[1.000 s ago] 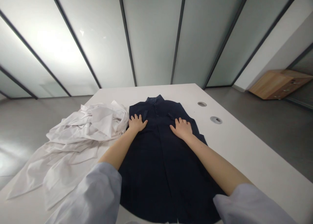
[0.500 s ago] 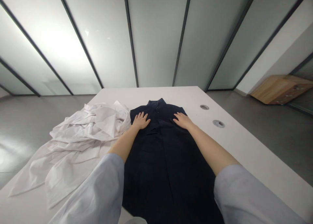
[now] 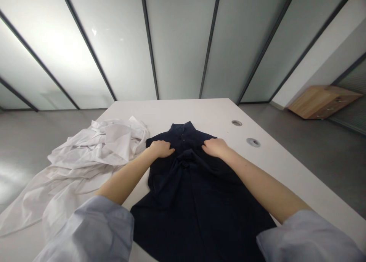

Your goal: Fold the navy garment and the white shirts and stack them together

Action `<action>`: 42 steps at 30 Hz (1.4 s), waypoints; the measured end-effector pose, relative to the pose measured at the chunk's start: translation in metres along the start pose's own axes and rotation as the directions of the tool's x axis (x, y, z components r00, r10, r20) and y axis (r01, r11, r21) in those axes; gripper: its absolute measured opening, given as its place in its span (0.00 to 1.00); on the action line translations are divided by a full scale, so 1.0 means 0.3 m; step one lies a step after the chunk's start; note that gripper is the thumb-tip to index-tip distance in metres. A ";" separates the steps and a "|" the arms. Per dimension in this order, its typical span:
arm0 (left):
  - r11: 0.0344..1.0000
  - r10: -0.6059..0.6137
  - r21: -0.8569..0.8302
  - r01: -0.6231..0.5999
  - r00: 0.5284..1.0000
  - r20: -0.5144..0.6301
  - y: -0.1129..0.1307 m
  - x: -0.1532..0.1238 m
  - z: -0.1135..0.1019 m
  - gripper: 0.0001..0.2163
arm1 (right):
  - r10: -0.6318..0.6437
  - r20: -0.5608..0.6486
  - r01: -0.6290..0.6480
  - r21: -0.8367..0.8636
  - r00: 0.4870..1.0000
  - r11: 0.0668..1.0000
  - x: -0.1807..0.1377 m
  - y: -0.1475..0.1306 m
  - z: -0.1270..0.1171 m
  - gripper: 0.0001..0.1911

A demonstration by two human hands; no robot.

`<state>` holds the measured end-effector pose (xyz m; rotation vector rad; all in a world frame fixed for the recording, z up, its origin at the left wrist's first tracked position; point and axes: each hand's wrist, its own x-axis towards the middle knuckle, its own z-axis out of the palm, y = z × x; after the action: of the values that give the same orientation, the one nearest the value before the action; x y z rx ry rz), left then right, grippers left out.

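A dark navy buttoned garment (image 3: pixel 197 201) lies spread on the white table (image 3: pixel 286 174), collar at the far end. My left hand (image 3: pixel 160 148) is closed on the cloth near the left shoulder. My right hand (image 3: pixel 215 147) is closed on the cloth near the right shoulder. Between them the fabric bunches into folds below the collar. Both forearms reach over the garment, with pale blue sleeves pushed up near the elbows.
A heap of crumpled white garments (image 3: pixel 82 159) lies on the table's left side, touching the dark garment. Two round cable ports (image 3: pixel 253 142) sit in the tabletop at right. Frosted glass walls stand behind, and a wooden cabinet (image 3: pixel 323 101) is on the floor far right.
Both hands went from lying flat with fingers spread on the garment to gripping it. The cloth near the collar has gathered into folds and the shoulders have drawn inward.
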<state>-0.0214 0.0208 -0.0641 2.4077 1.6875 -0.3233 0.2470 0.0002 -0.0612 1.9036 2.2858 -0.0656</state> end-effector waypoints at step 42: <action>0.481 -0.529 -0.875 0.058 0.815 -0.237 -0.078 0.317 0.015 0.27 | 0.420 -0.200 -0.155 0.725 0.885 0.671 0.408 0.036 0.093 0.20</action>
<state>-0.0123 0.1131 -0.0955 1.4586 1.8213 0.9680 0.2393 0.1173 -0.1069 2.8572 2.3140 -0.6972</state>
